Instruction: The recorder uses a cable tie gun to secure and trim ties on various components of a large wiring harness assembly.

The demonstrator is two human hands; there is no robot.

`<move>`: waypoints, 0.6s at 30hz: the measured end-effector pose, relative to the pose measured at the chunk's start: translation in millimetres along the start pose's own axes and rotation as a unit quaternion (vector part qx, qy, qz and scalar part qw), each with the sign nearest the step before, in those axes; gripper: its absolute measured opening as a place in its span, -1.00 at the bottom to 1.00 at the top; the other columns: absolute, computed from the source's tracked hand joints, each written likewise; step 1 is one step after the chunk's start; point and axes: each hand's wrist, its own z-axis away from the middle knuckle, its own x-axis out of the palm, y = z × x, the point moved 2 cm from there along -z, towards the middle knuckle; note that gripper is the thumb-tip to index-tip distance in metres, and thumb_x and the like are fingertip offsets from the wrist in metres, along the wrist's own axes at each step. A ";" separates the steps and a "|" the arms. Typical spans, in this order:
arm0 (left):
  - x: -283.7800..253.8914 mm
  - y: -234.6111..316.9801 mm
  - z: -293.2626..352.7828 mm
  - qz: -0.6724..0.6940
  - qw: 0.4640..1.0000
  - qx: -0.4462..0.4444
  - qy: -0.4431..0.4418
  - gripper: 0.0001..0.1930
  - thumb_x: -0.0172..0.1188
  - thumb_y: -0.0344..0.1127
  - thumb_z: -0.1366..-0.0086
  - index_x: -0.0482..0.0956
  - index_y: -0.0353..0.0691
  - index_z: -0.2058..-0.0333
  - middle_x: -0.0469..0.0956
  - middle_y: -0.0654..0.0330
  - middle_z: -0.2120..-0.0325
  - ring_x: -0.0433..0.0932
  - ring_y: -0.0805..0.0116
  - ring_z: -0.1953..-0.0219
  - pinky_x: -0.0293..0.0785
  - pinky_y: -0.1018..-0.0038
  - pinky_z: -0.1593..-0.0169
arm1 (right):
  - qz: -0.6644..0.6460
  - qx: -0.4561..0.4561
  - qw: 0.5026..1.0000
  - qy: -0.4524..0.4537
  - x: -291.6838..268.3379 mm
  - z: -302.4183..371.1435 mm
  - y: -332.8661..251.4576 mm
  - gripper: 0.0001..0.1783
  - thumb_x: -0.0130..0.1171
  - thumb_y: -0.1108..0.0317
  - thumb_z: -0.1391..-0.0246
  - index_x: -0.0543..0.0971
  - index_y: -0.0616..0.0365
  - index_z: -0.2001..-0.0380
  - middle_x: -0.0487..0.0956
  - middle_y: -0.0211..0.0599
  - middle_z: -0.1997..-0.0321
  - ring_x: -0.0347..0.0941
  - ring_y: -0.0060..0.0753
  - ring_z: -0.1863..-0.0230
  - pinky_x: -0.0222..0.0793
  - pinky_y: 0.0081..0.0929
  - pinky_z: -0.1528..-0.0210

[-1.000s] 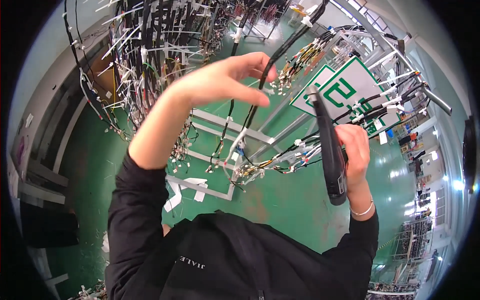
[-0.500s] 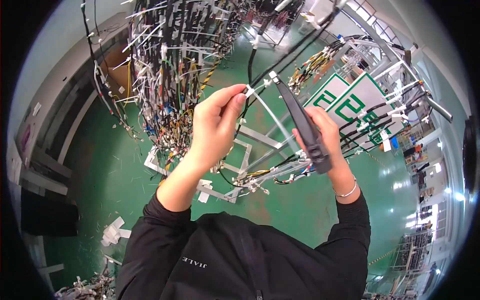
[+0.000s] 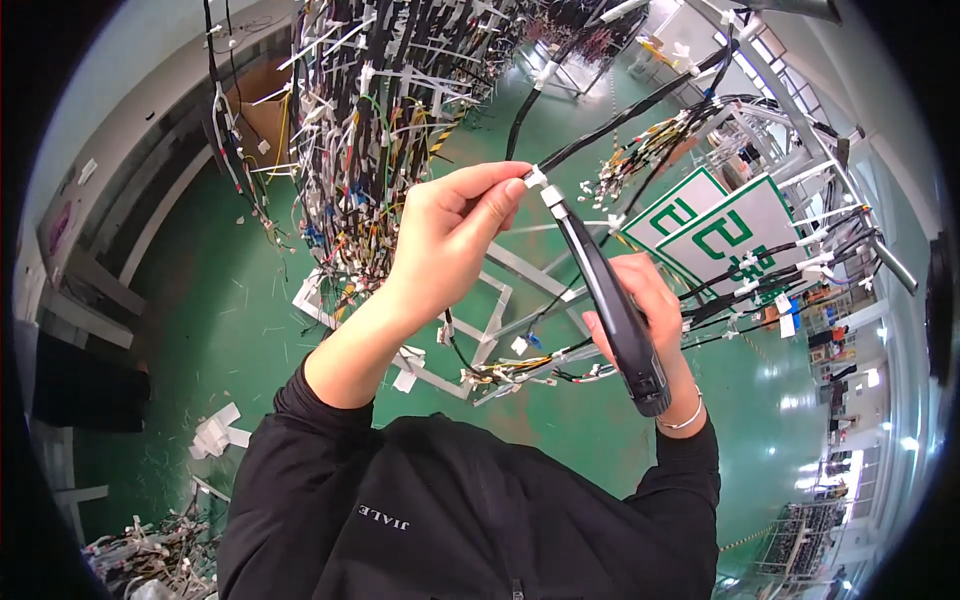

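My left hand (image 3: 445, 240) is closed, thumb and forefinger pinching a black wire harness (image 3: 610, 128) at a white cable tie (image 3: 537, 178). In my right hand (image 3: 650, 295) is a black cable tie gun (image 3: 608, 295), fingers wrapped around its body. The gun's light-coloured nose touches or nearly touches the tie beside my left fingertips. The tie's long tail does not show clearly, and I cannot tell whether it sits inside the nose.
A dense bundle of hanging harnesses (image 3: 370, 130) is at the upper left. Green-and-white signs (image 3: 735, 235) stand at right beside harnesses on a metal frame (image 3: 800, 110). Below my hands are a pale frame (image 3: 490, 310) and cable ends. White scraps (image 3: 215, 430) lie on the green floor.
The gun's nose has come down to the tie at my left fingertips. The white tail that hung between my hands no longer shows. My left hand has shifted slightly right.
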 end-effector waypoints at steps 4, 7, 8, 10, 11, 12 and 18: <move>5.8 -0.3 2.7 -0.013 0.999 0.030 -0.002 -0.79 0.22 -0.42 -0.38 0.66 -0.42 0.08 0.57 0.30 0.51 0.45 0.62 0.46 0.36 0.63 0.40 | 0.007 -0.002 1.000 -0.003 -0.9 0.3 0.1 -0.56 0.36 0.54 0.18 0.53 0.40 0.15 0.54 -0.06 0.22 0.48 -0.17 0.25 0.44 -0.38 0.17; 5.3 -5.5 2.2 -0.066 0.992 0.107 -0.009 -0.81 0.22 -0.47 -0.37 0.65 -0.43 0.10 0.57 0.27 0.52 0.46 0.60 0.49 0.36 0.62 0.42 | 0.001 -0.010 1.000 -0.003 -2.4 -4.8 -1.2 -0.57 0.36 0.57 0.19 0.54 0.40 0.16 0.55 -0.07 0.25 0.48 -0.18 0.28 0.43 -0.38 0.20; 8.0 -5.9 3.2 -0.058 0.992 0.112 -0.008 -0.82 0.21 -0.49 -0.36 0.65 -0.41 0.11 0.56 0.25 0.53 0.45 0.59 0.50 0.36 0.61 0.43 | 0.001 -0.021 1.000 -0.006 -4.4 -4.3 -1.3 -0.57 0.36 0.57 0.19 0.54 0.40 0.16 0.55 -0.08 0.28 0.48 -0.17 0.30 0.43 -0.39 0.20; 9.9 -7.5 3.4 -0.063 0.991 0.120 0.000 -0.83 0.21 -0.49 -0.36 0.65 -0.41 0.11 0.55 0.25 0.54 0.45 0.59 0.51 0.35 0.60 0.44 | 0.012 -0.044 0.999 0.005 -5.9 -4.3 -0.5 -0.65 0.39 0.58 0.18 0.55 0.38 0.25 0.53 -0.14 0.41 0.45 -0.19 0.42 0.40 -0.42 0.31; 9.8 -7.9 3.3 -0.069 0.989 0.127 0.010 -0.83 0.21 -0.50 -0.36 0.66 -0.40 0.11 0.54 0.25 0.54 0.45 0.58 0.51 0.35 0.60 0.44 | 0.014 -0.044 0.999 0.007 -7.1 -1.7 0.5 -0.65 0.39 0.58 0.18 0.55 0.38 0.25 0.53 -0.14 0.41 0.45 -0.19 0.42 0.40 -0.42 0.31; 9.1 -8.2 3.2 -0.076 0.987 0.144 0.019 -0.82 0.22 -0.51 -0.34 0.66 -0.38 0.11 0.54 0.25 0.54 0.45 0.57 0.52 0.34 0.60 0.45 | 0.027 -0.040 0.999 0.003 -8.7 2.2 1.7 -0.69 0.40 0.58 0.17 0.54 0.36 0.30 0.52 -0.16 0.46 0.43 -0.20 0.47 0.38 -0.41 0.37; 18.3 -7.1 8.5 -0.102 0.982 0.158 0.019 -0.78 0.23 -0.52 -0.33 0.66 -0.36 0.07 0.57 0.21 0.52 0.47 0.54 0.53 0.35 0.60 0.45 | 0.074 -0.047 0.996 0.024 -5.0 14.3 -6.0 -0.72 0.49 0.53 0.18 0.53 0.32 0.45 0.47 -0.24 0.58 0.37 -0.26 0.61 0.30 -0.40 0.56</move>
